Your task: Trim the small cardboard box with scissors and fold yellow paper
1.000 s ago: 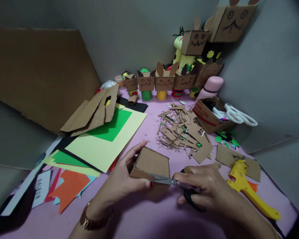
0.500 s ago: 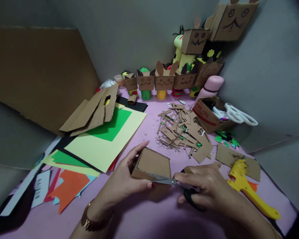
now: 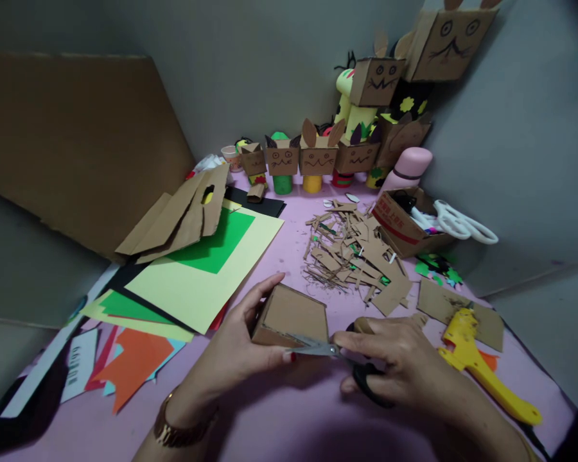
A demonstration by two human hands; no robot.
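A small brown cardboard box [image 3: 296, 311] is held at the front middle of the table by my left hand [image 3: 248, 333]. My left fingers wrap its left side, and the thumb presses along its near edge. Black-handled scissors [image 3: 318, 348] are in my right hand [image 3: 390, 356], with thumb and fingers through the loops. Their blades lie slightly apart against the near top edge of the box and point left, close to my left thumbnail. The underside of the box is hidden.
Behind the box lies a heap of cardboard scraps [image 3: 356, 250]. A yellow glue gun [image 3: 486, 372] rests at right by a cardboard piece [image 3: 462, 311]. Coloured paper sheets [image 3: 207, 276] and folded cardboard [image 3: 183, 218] lie left. A tool box [image 3: 404, 224] and cardboard animal figures [image 3: 318, 157] stand behind.
The box and both hands have shifted very slightly left. The scissor blades have opened a little more along the box edge.
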